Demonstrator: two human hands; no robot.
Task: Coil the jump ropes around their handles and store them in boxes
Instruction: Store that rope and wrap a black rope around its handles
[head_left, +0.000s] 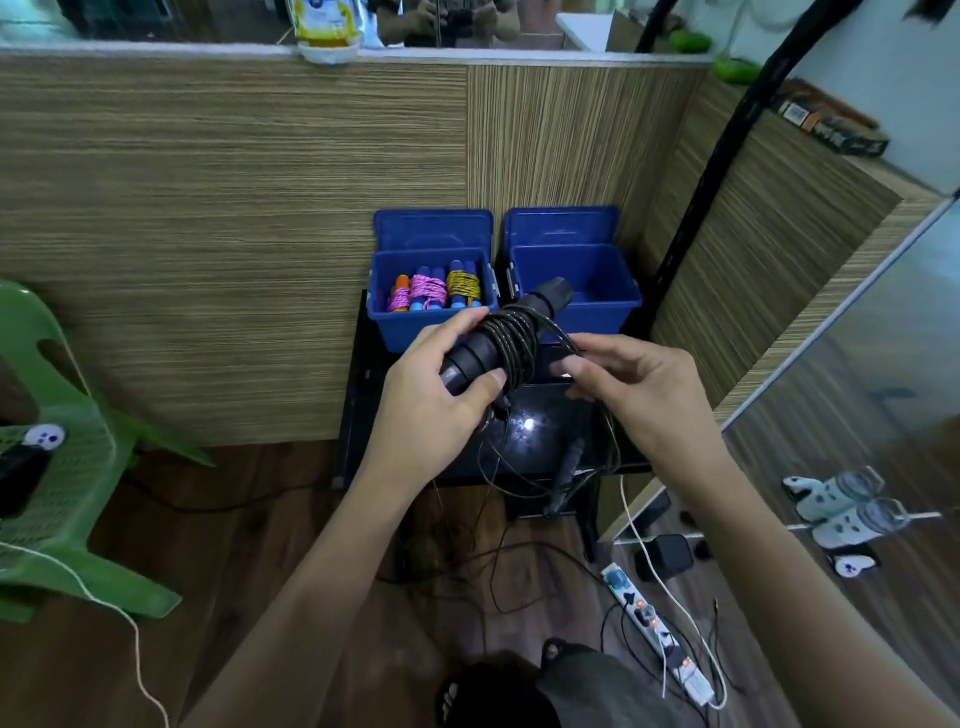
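Before the empty blue box (576, 291), left hand (431, 410) round coiled black handle (498, 343).

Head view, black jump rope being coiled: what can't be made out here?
- Lower end of the black ribbed handles: head view, covered by the left hand.
- Where the thin black rope is pinched: head view, hidden under the right hand's fingers.
- Floor of the right-hand blue plastic box: head view, partly blocked by the handles.
- Loose rope on the glossy black table: too thin and dark to trace.
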